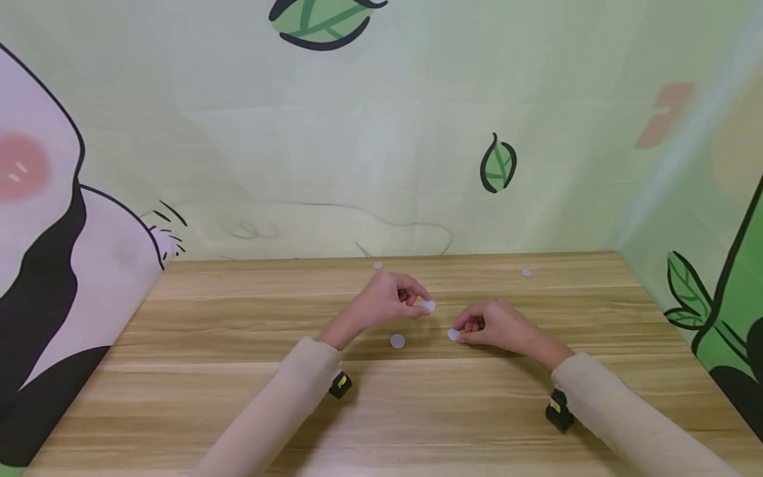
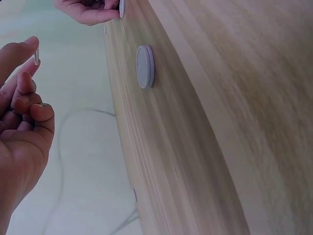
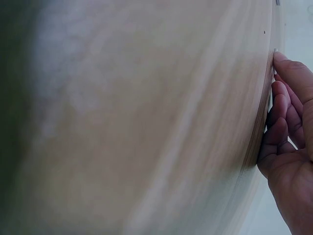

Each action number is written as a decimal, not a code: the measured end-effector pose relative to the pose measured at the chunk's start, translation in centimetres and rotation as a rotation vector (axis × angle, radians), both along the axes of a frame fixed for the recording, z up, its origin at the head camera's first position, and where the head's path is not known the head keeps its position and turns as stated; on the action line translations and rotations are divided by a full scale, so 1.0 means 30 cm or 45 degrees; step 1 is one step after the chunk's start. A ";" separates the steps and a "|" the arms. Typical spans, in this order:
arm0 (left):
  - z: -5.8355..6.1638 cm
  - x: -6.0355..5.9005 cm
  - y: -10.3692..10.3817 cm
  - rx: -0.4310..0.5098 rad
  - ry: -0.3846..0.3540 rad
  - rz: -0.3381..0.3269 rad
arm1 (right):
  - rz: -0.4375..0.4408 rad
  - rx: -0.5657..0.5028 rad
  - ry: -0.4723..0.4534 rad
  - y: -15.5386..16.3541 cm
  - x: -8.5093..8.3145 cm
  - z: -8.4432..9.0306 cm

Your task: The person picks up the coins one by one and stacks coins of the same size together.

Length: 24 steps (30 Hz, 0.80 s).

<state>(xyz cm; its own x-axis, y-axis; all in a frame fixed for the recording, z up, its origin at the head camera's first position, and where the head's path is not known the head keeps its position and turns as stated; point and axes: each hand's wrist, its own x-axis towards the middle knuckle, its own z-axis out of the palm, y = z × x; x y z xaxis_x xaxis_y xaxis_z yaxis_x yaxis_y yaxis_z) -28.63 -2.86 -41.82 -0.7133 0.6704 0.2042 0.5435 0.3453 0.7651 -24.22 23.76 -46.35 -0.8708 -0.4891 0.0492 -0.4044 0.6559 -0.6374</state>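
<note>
A wooden table (image 1: 179, 397) fills the lower half of the head view, backed by a pale green backdrop (image 1: 357, 146) printed with leaves. Above the table's centre, the left hand (image 1: 384, 301) is raised, thumb and forefinger pinching a small white disc (image 1: 428, 305) that hangs clear of the wood; the left wrist view shows it edge-on at the fingertips. At the left hand's four o'clock, the right hand (image 1: 497, 326) rests on the table, fingers curled, pinching a second disc (image 1: 454, 334) at the surface; its tilt cannot be told. A third disc (image 1: 397, 340) lies flat at the left hand's six o'clock. Two more discs (image 1: 378, 265) (image 1: 526, 271) lie near the far edge.
</note>
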 end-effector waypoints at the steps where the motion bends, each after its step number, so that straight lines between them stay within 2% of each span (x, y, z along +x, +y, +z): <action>1: -0.001 0.000 0.001 0.001 0.002 -0.003 | 0.005 0.000 0.002 -0.001 -0.001 0.000; 15: 0.000 0.023 0.038 0.001 -0.068 -0.004 | 0.021 -0.016 -0.011 0.003 -0.003 -0.006; 24: -0.010 0.035 0.089 -0.048 -0.064 -0.025 | 0.022 -0.026 -0.016 0.004 -0.002 -0.003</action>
<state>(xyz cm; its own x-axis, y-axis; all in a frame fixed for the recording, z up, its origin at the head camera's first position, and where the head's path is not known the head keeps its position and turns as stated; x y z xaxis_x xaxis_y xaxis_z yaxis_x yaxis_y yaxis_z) -27.56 -0.19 -42.11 -0.7088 0.6907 0.1431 0.5119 0.3641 0.7781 -24.28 23.87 -46.43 -0.8628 -0.5032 0.0480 -0.4073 0.6359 -0.6556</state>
